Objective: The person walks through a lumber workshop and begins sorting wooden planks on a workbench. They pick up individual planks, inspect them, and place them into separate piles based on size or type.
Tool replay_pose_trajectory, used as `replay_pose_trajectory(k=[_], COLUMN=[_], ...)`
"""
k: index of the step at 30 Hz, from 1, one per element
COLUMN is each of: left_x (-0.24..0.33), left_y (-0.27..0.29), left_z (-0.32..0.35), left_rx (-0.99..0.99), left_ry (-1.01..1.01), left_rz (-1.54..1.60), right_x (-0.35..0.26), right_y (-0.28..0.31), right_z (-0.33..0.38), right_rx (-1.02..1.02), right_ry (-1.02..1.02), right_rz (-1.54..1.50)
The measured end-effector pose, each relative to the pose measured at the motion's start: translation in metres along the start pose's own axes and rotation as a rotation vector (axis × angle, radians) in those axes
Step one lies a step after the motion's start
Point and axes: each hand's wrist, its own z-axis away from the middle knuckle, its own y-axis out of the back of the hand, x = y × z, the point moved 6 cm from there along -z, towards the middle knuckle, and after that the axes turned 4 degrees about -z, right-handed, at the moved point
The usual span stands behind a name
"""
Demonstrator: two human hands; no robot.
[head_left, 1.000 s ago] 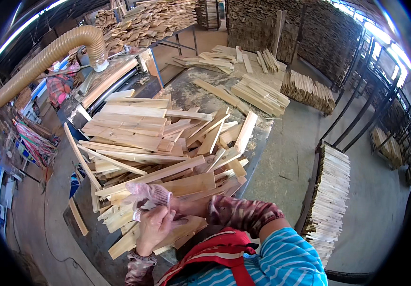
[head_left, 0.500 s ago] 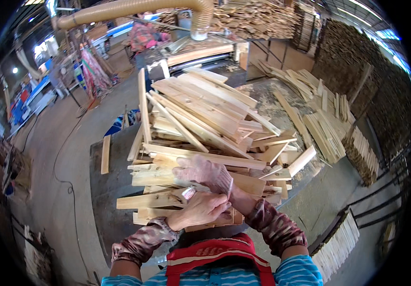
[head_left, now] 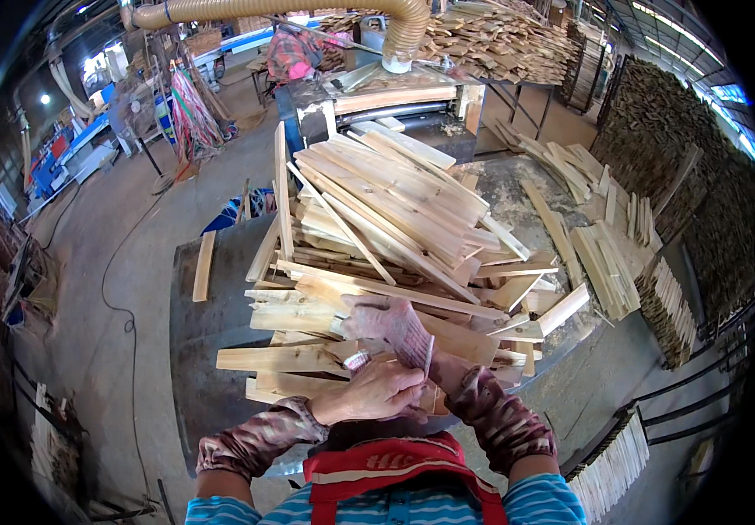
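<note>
Sawdust-grey worktop [head_left: 198,350] at frame centre carries a heap of wooden slats [head_left: 386,227]. Low centre, the bare left hand [head_left: 368,391] pinches the cuff of a glove [head_left: 392,328] on the right hand [head_left: 399,337], whose fingers spread half-open just above the slats.

Floor: grey concrete [head_left: 123,262], dusty, crossed by a thin black cable [head_left: 119,302].
Overhead: ribbed tan flexible dust-extraction hose [head_left: 307,10].
Right wall: dark stacked timber offcuts [head_left: 684,166].
Light: daylight through upper-right roof openings [head_left: 727,92].
</note>
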Motion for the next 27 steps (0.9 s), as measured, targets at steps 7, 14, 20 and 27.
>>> replay_pose_trajectory(k=[7, 14, 20, 27], left_x=[0.003, -0.001, -0.007, -0.032], left_y=[-0.009, 0.006, 0.015, 0.007], left_z=[0.007, 0.021, 0.034, 0.055], left_rx=[-0.073, 0.011, 0.235, 0.345], left_ry=[-0.023, 0.013, 0.057, 0.431], left_rz=[0.027, 0.021, 0.080, 0.903], right_x=[0.042, 0.046, 0.023, 0.029], right_y=[-0.039, -0.055, -0.063, -0.036], right_z=[-0.021, -0.038, -0.044, -0.043], right_rx=[-0.358, -0.128, -0.157, 0.021], right_ry=[-0.040, -0.136, 0.165, 0.252], right_rz=[-0.809, -0.789, -1.176, -0.910])
